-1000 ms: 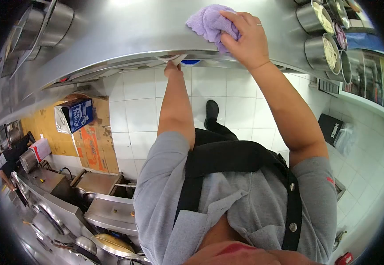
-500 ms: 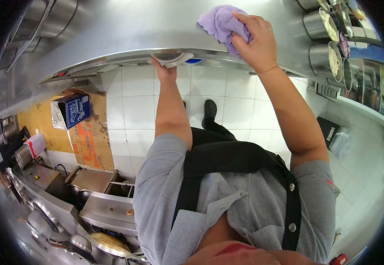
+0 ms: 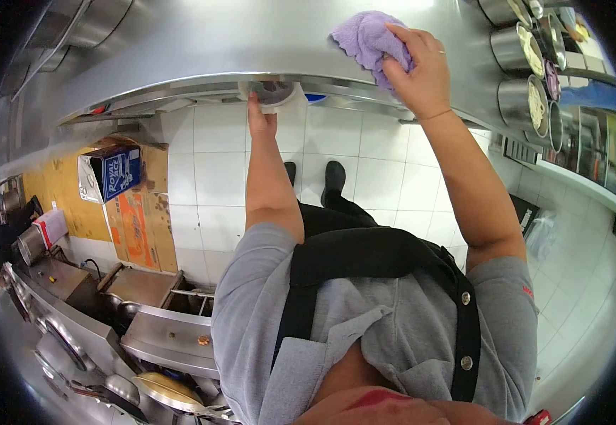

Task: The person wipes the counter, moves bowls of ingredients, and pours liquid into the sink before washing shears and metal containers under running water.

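A crumpled purple cloth (image 3: 369, 44) lies against the steel counter (image 3: 237, 42), and the closed fingers of my right hand (image 3: 425, 78) grip its right side. Just below the counter's front edge is a round white container (image 3: 279, 106) with a dark inside. My left hand (image 3: 262, 119) is on the container's left side, thumb up along the rim; its other fingers are mostly hidden. Part of a blue item (image 3: 315, 98) shows beside the container under the edge.
Steel pots (image 3: 524, 106) holding pale contents stand at the right. On cardboard (image 3: 141, 227) at the left sits a blue-and-white tin (image 3: 113, 173). Stoves and pans (image 3: 170, 392) are at lower left, where a person (image 3: 0, 248) is partly visible. White tiles (image 3: 219, 177) cover the floor.
The cloth and my right hand have shifted slightly to the right over the counter. My left hand's thumb has come up over the container's rim, and more of its dark inside shows.
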The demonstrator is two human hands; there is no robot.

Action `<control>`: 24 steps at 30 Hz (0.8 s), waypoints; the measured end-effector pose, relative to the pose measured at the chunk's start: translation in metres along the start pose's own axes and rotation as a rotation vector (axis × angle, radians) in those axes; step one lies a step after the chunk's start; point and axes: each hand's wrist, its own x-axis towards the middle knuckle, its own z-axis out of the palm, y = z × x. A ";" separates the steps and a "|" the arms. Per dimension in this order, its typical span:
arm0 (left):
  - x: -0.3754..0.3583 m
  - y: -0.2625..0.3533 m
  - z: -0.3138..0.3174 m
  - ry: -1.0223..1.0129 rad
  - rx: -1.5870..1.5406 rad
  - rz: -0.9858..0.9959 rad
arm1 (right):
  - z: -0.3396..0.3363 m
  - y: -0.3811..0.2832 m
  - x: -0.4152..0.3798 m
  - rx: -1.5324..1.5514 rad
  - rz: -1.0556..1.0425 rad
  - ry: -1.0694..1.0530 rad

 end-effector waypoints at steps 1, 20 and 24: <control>-0.002 0.003 -0.001 -0.028 -0.008 -0.006 | 0.001 0.001 0.000 -0.002 -0.007 0.002; -0.029 0.041 -0.004 -0.060 0.103 -0.118 | -0.004 -0.004 0.001 0.007 0.005 -0.027; -0.057 0.072 -0.009 -0.023 0.139 -0.186 | -0.005 -0.007 0.002 -0.009 0.022 -0.039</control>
